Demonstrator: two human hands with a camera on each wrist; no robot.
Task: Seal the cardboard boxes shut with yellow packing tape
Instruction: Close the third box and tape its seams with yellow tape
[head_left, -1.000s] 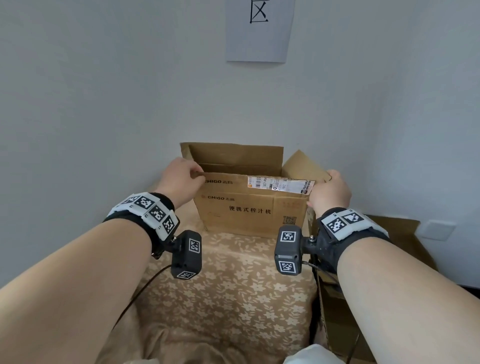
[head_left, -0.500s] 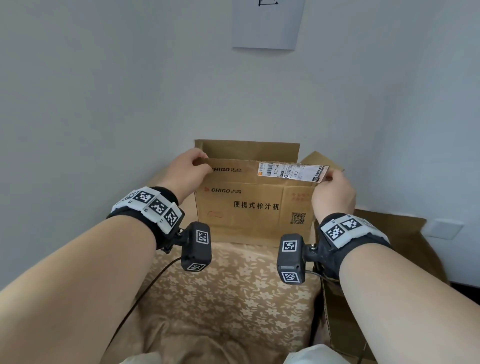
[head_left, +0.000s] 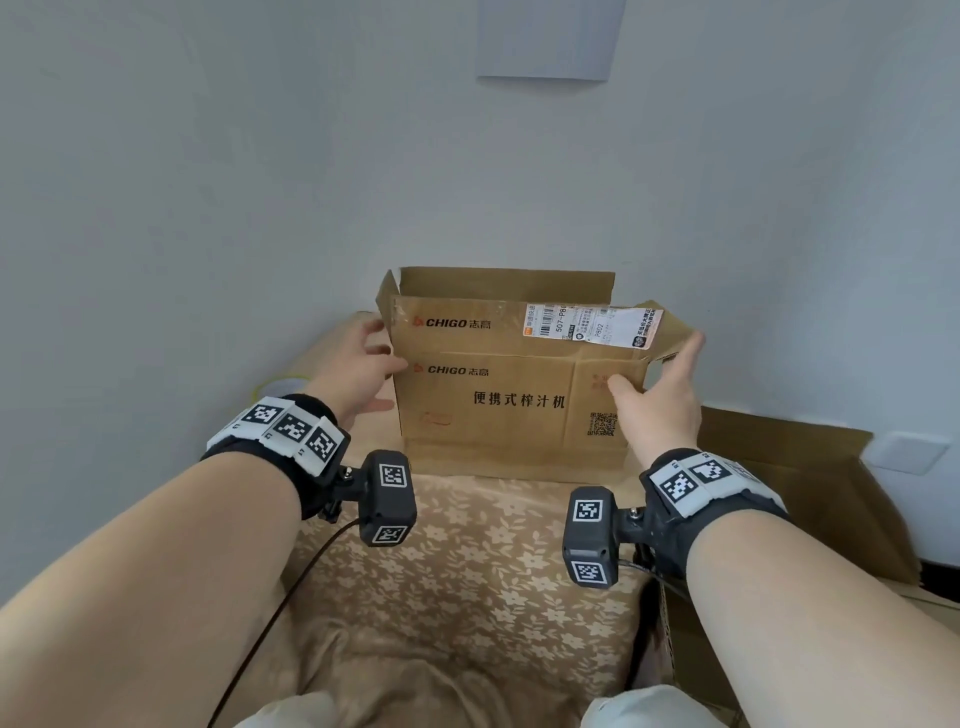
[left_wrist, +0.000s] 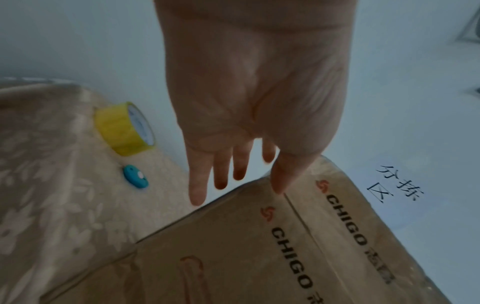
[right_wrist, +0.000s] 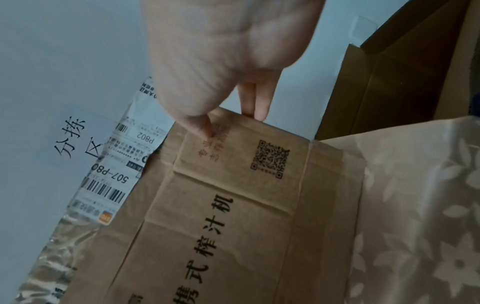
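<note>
A brown CHIGO cardboard box stands on a floral cloth with its top flaps up and a white shipping label on the near flap. My left hand is at the box's left edge, fingers straight and spread, gripping nothing. My right hand is at the right edge. Its thumb touches the front face and its straight fingers reach past the corner toward the side flap. A yellow tape roll lies on the cloth to the left, by the wall.
A small blue oval object lies beside the tape roll. A second open cardboard box sits low at the right of the cloth-covered surface. White walls close in behind and on both sides; a paper sign hangs above.
Both hands gripped the near flap's top corners and raised it. They have now let go and dropped to the box's sides, fingers straightened. The near flap stands upright.
</note>
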